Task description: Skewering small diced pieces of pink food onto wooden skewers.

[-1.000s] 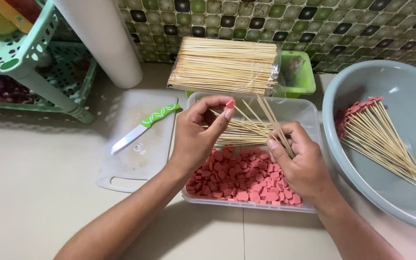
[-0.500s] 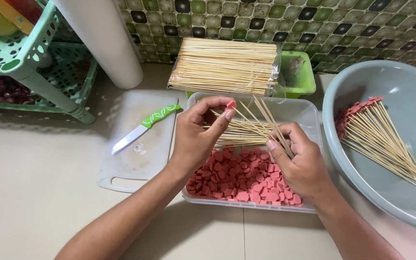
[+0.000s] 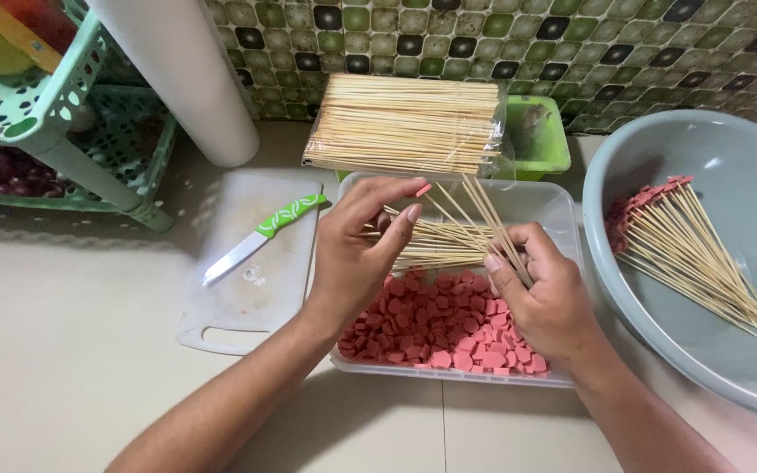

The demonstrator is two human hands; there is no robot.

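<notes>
Centre frame, the right hand [image 3: 547, 298] grips a fan of bamboo skewers [image 3: 449, 236] over the clear tray [image 3: 543, 200] of pink sausage slices [image 3: 444, 324]. The left hand [image 3: 363, 250] pinches one pink slice [image 3: 423, 189] at its fingertips, right at the skewer tips. Finished skewers [image 3: 689, 245] lie in the grey basin [image 3: 729, 166], far right.

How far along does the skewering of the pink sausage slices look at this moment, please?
Done: a fan of loaded bamboo skewers lies in the grey round basin. In hand: the right hand grips a bundle of bare skewers; the left hand pinches one pink slice. Left: most slices fill the clear plastic tray, and a full skewer pack waits.
</notes>
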